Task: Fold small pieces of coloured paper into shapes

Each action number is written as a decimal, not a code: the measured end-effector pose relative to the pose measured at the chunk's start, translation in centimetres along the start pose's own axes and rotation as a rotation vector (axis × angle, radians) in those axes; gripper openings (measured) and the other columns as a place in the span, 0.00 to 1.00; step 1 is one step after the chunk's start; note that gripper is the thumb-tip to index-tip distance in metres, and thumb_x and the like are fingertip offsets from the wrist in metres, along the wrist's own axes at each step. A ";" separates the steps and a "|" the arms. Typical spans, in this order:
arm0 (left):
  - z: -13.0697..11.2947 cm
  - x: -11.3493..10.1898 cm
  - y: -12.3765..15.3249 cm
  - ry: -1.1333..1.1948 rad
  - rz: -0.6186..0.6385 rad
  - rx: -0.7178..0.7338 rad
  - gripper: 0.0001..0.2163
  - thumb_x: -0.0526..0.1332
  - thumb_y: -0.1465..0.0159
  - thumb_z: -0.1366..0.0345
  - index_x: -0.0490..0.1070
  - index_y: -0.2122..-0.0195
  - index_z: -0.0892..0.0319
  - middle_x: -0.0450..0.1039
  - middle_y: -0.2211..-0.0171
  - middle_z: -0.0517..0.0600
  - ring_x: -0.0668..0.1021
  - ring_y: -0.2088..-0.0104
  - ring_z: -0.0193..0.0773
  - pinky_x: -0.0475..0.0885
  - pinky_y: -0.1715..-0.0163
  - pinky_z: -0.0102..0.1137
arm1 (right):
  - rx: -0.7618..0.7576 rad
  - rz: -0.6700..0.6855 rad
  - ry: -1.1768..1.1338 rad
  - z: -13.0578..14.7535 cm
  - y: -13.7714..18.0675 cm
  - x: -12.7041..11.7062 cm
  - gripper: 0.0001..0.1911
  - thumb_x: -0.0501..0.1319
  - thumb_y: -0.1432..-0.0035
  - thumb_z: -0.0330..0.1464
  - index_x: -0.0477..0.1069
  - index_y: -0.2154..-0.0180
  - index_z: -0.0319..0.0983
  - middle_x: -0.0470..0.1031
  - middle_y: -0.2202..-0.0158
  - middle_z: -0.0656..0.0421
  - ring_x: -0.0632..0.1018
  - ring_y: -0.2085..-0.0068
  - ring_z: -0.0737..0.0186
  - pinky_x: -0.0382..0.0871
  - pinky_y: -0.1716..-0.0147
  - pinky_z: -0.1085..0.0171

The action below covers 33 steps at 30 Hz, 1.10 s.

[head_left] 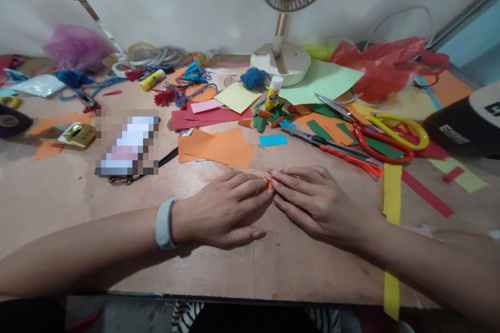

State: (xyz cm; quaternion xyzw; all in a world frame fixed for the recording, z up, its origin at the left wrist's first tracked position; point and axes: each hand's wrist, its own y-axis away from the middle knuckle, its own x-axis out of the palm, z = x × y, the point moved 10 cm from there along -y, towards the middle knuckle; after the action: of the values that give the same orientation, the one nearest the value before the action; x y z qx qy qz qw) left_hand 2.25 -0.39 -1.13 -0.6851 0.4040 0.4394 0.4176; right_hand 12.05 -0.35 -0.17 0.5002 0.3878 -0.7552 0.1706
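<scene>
My left hand, with a pale band on its wrist, lies low over the wooden table. Its fingertips meet those of my right hand at a small piece of orange paper. Both hands pinch this paper between their fingers and against the tabletop; most of it is hidden under the fingertips. Just beyond the hands are larger orange paper sheets and a small blue paper rectangle. A cutter knife with an orange handle lies past my right hand.
Scissors with red and yellow handles lie at the right, near a dark cup. A glue stick stands upright among green paper pieces. Behind is a fan. A phone lies at left; a yellow strip passes under my right forearm.
</scene>
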 end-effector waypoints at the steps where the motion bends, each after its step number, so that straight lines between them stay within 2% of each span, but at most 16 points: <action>1: 0.0 0.0 0.0 0.002 0.003 -0.001 0.31 0.54 0.31 0.47 0.59 0.35 0.65 0.68 0.41 0.63 0.72 0.43 0.53 0.69 0.45 0.46 | 0.002 0.002 0.002 0.0 0.0 0.0 0.18 0.59 0.33 0.32 0.73 0.43 0.41 0.78 0.46 0.54 0.77 0.45 0.50 0.69 0.49 0.50; 10: 0.0 0.1 -0.1 -0.018 -0.008 0.002 0.28 0.52 0.31 0.48 0.62 0.39 0.66 0.69 0.43 0.62 0.72 0.45 0.52 0.67 0.44 0.45 | 0.020 -0.018 -0.047 -0.1 -0.1 -0.3 0.17 0.59 0.34 0.32 0.74 0.45 0.40 0.79 0.46 0.53 0.77 0.47 0.50 0.69 0.50 0.49; 13: -0.1 -0.1 -0.1 -0.024 -0.026 -0.001 0.27 0.52 0.31 0.48 0.63 0.39 0.64 0.70 0.46 0.60 0.71 0.46 0.51 0.63 0.39 0.47 | 0.124 -0.043 -0.120 -1.6 -0.1 -0.5 0.17 0.59 0.34 0.32 0.73 0.44 0.42 0.78 0.45 0.52 0.76 0.46 0.50 0.70 0.48 0.49; 16: 0.0 0.1 -0.2 -0.021 -0.007 -0.016 0.27 0.52 0.31 0.48 0.64 0.40 0.63 0.71 0.49 0.58 0.72 0.50 0.49 0.60 0.37 0.49 | 0.265 -0.053 -0.120 -4.0 -0.2 -0.5 0.20 0.57 0.32 0.36 0.70 0.41 0.43 0.73 0.41 0.50 0.73 0.41 0.49 0.69 0.44 0.45; 21: 0.1 0.2 -0.4 0.011 0.026 -0.022 0.26 0.52 0.32 0.48 0.64 0.41 0.63 0.71 0.50 0.58 0.72 0.51 0.48 0.59 0.37 0.48 | 0.342 0.054 -0.015 -6.5 -1.0 1.5 0.31 0.53 0.32 0.48 0.64 0.37 0.36 0.61 0.33 0.43 0.62 0.32 0.42 0.62 0.38 0.39; 25: 0.3 0.2 -0.4 0.025 0.024 -0.035 0.27 0.53 0.32 0.48 0.63 0.39 0.63 0.70 0.47 0.59 0.72 0.50 0.49 0.58 0.37 0.48 | 0.351 0.172 0.045 -7.0 -1.6 3.5 0.40 0.51 0.35 0.55 0.60 0.35 0.32 0.58 0.32 0.39 0.58 0.31 0.36 0.59 0.38 0.36; 30: 0.8 0.1 -0.3 0.040 -0.004 -0.064 0.27 0.54 0.33 0.47 0.65 0.40 0.60 0.71 0.47 0.56 0.72 0.49 0.49 0.49 0.35 0.51 | 0.394 0.285 0.074 -7.5 -1.5 4.9 0.44 0.48 0.36 0.58 0.56 0.32 0.34 0.55 0.30 0.42 0.57 0.31 0.38 0.56 0.36 0.36; 33: 1.0 0.1 -0.4 0.057 -0.016 -0.070 0.27 0.55 0.34 0.48 0.65 0.41 0.60 0.71 0.47 0.56 0.72 0.49 0.49 0.47 0.34 0.51 | 0.412 0.290 0.063 -7.5 -1.4 5.2 0.44 0.47 0.37 0.59 0.56 0.32 0.36 0.54 0.30 0.44 0.57 0.30 0.39 0.54 0.36 0.36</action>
State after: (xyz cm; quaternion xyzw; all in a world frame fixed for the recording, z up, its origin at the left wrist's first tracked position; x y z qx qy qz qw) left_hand 2.37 0.66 -1.39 -0.7148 0.3944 0.4302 0.3853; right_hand 13.55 6.92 -5.72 0.5981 0.1552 -0.7699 0.1596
